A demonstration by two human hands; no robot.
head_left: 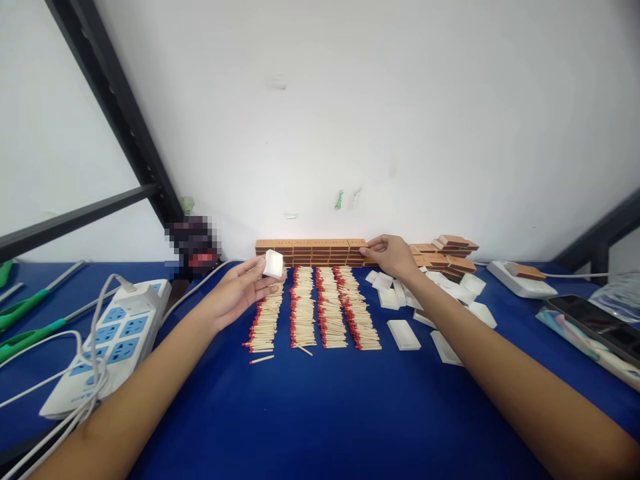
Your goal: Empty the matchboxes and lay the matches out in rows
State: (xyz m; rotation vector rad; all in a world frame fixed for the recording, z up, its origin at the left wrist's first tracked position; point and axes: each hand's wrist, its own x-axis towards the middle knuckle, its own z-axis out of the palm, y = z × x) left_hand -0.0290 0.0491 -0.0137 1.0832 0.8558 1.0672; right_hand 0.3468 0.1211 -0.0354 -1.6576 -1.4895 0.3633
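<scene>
My left hand (240, 288) holds a small white matchbox tray (273, 264) between thumb and fingers, above the left row of matches. My right hand (391, 255) reaches to the back wall and pinches the right end of a stacked row of brown matchboxes (310, 252). Several rows of red-tipped matches (315, 308) lie side by side on the blue table (320, 407) between my arms.
Empty white trays (430, 303) lie scattered right of the matches, with a loose pile of brown sleeves (445, 257) behind them. A white power strip (113, 340) with cables sits left. Another strip (523, 280), a phone (595, 327) and green-handled tools (25, 327) lie at the edges.
</scene>
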